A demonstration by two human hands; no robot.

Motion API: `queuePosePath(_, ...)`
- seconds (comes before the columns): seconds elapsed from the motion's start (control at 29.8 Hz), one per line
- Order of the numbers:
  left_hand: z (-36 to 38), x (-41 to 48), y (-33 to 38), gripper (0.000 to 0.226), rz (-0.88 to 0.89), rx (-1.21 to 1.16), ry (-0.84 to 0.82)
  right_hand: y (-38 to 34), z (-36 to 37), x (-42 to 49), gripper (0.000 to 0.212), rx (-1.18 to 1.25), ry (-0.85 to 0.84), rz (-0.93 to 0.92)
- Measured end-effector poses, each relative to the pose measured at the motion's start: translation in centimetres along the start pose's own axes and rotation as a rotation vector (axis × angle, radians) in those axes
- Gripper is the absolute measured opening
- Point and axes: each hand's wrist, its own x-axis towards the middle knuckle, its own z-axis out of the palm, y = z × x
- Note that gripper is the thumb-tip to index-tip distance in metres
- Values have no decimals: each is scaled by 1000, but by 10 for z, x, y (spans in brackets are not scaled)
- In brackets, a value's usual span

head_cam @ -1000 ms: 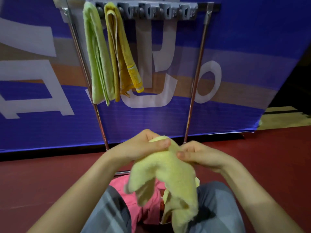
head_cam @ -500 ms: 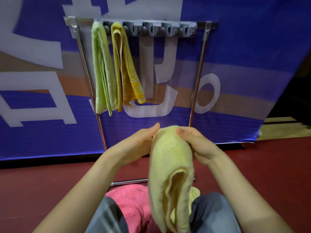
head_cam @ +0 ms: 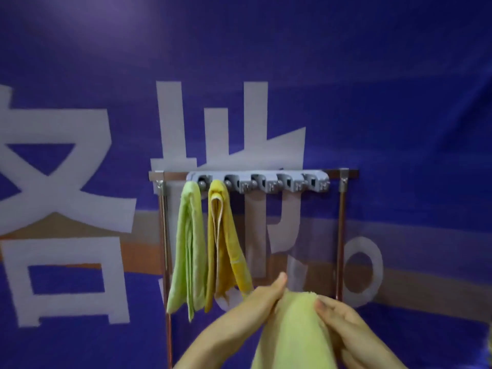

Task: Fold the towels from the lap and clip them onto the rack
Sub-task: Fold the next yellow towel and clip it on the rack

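A folded pale yellow towel (head_cam: 294, 331) hangs between my two hands at the bottom of the view. My left hand (head_cam: 262, 298) grips its top fold from the left, thumb raised. My right hand (head_cam: 336, 319) grips the same fold from the right. Both hands are below the metal rack (head_cam: 342, 222). Its grey clip strip (head_cam: 266, 181) runs along the top bar. A light green towel (head_cam: 187, 249) hangs from the leftmost clip and a mustard yellow towel (head_cam: 222, 243) from the one beside it. The clips further right hold nothing.
A blue banner (head_cam: 399, 102) with large white characters fills the background right behind the rack. The rack's two upright poles stand at left and right of the clip strip.
My head has tilted up, so the rack now sits mid-frame and my lap has left the view. Both hands have lifted the folded pale yellow towel toward the rack.
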Motion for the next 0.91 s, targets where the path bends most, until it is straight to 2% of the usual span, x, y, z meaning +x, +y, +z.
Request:
queuePosePath(0.03, -10, 11, 5, 73, -10, 6, 10, -11, 2, 10, 22, -9, 2, 0)
queuePosePath(0.07, -21, 22, 18, 64, 4, 8, 6, -20, 2, 29, 20, -47, -35, -17)
queuePosePath(0.1, -23, 26, 20, 57, -5, -15, -23, -25, 3, 32, 27, -19, -45, -5)
queuePosePath(0.13, -32, 36, 32, 59, 22, -14, -29, -31, 0, 52, 37, 5, -63, -43)
queuePosePath(0.17, -42, 49, 42, 65, 60, -16, 14, -40, 3, 69, 38, 33, -58, -65)
queuePosePath(0.23, -42, 65, 52, 77, 107, -25, 37, -50, 6, 89, 24, 76, -47, -102)
queuePosePath(0.3, -62, 99, 61, 87, 170, -36, 95, -61, 12, 134, 38, 80, -47, -132)
queuePosePath(0.34, -62, 107, 62, 88, 183, -59, 98, -63, 10, 142, 34, 72, 16, -140)
queuePosePath(0.4, -82, 144, 68, 85, 197, -131, 216, -73, 13, 186, 24, 18, 62, -173)
queuePosePath(0.5, -101, 174, 83, 79, 216, -216, 333, -86, 19, 231, 24, -21, 105, -188)
queuePosePath(0.64, -125, 202, 95, 72, 282, -184, 533, -93, 31, 279, 18, -83, 122, -222)
queuePosePath(0.77, -140, 226, 84, 69, 353, -111, 648, -94, 36, 318, 21, -210, 171, -218)
queuePosePath(0.91, -146, 251, 84, 69, 326, -155, 688, -92, 34, 337, 24, -225, 225, -182)
